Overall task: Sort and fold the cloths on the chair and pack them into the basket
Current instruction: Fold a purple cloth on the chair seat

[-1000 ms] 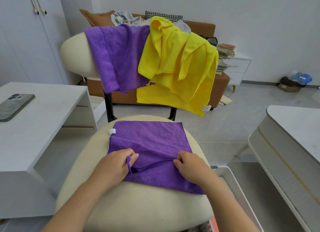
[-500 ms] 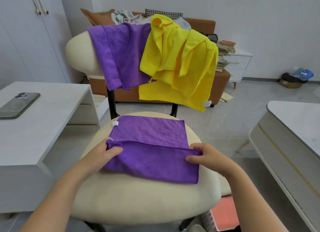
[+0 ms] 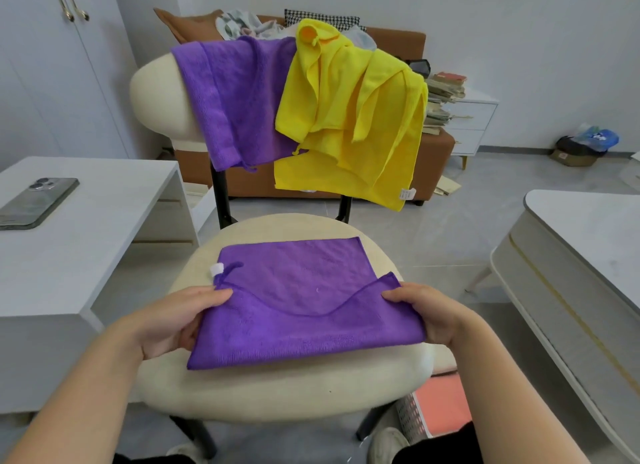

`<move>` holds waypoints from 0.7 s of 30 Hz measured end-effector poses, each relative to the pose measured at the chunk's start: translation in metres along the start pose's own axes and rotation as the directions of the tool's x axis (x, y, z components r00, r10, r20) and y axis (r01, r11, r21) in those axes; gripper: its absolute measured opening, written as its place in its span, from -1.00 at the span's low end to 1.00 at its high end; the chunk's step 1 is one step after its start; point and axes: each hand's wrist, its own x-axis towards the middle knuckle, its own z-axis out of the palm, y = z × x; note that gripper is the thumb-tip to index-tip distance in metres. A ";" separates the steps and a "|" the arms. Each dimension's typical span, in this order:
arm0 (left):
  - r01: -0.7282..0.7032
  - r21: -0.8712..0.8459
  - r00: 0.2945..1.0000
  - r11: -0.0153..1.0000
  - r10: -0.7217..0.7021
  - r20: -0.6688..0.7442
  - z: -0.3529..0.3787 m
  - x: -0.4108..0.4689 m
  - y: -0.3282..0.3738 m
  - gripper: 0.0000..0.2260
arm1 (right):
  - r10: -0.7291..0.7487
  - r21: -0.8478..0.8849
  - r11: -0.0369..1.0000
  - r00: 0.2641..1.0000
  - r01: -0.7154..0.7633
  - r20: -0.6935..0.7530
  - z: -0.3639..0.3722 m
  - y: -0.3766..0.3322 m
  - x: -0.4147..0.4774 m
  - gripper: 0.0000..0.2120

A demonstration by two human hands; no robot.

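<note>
**Purple cloth held at both ends on the chair seat**

The purple cloth (image 3: pixel 304 311) lies on the cream seat of the chair (image 3: pixel 284 391), doubled over so that its near layer covers the front half. The upper edge of that layer sags in a curve between the two hands. A white label (image 3: pixel 217 268) and a small loop stick up at its left corner.

The left hand (image 3: pixel 173 321) grips the cloth's left end, thumb laid flat on top and fingers curled beneath the fabric. The right hand (image 3: pixel 426 311) pinches the right end in the same way, thumb on top and fingers tucked under. Both forearms reach in from the lower corners, wrists roughly level.

Over the chair's backrest hang a second purple cloth (image 3: pixel 235 99) on the left and bunched yellow cloths (image 3: pixel 353 124) on the right, which overlap its edge.

The white perforated basket (image 3: pixel 408 418) stands on the floor under the seat's front right, with something salmon-pink in it.

A phone (image 3: pixel 34 202) lies on the white table (image 3: pixel 86 255) to the left. Another pale table (image 3: pixel 581 255) stands on the right. A brown sofa (image 3: pixel 398 40) is behind the chair, with a stack of books (image 3: pixel 443 96) next to it.
</note>
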 end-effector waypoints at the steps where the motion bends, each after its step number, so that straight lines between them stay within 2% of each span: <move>1: 0.010 -0.002 1.000 1.000 -0.010 -0.013 -0.002 0.000 -0.002 -0.70 | 0.013 -0.010 1.000 1.000 -0.012 0.018 -0.001 0.002 -0.002 -0.86; 3: -0.002 0.010 0.998 1.000 0.003 -0.068 -0.003 0.002 -0.002 -0.69 | -0.008 -0.001 1.000 1.000 0.008 0.031 -0.001 0.003 -0.004 -0.85; 5: -0.066 0.043 0.985 0.997 0.072 -0.158 0.001 0.005 0.000 -0.75 | -0.091 0.017 0.996 0.996 0.091 -0.015 0.000 0.002 -0.001 -0.84; 7: -0.165 0.050 0.939 0.985 0.172 -0.299 0.009 0.009 0.004 -0.80 | -0.198 -0.014 0.980 0.977 0.197 -0.083 0.001 0.000 0.007 -0.81; 10: -0.256 0.066 0.837 0.965 0.255 -0.485 0.008 0.022 0.006 -0.78 | -0.329 -0.165 0.938 0.930 0.304 -0.162 0.006 -0.002 0.024 -0.78; 13: -0.210 0.171 0.770 0.963 0.271 -0.578 0.002 0.038 0.004 -0.75 | -0.413 -0.320 0.887 0.882 0.333 -0.226 0.015 -0.008 0.043 -0.76; 16: -0.138 0.267 0.743 0.954 0.278 -0.609 0.000 0.054 0.003 -0.76 | -0.453 -0.463 0.831 0.859 0.309 -0.238 0.019 -0.011 0.066 -0.74; 21: 0.000 0.410 0.700 0.912 0.293 -0.652 -0.001 0.074 0.005 -0.79 | -0.538 -0.731 0.650 0.805 0.208 -0.249 0.019 -0.010 0.093 -0.75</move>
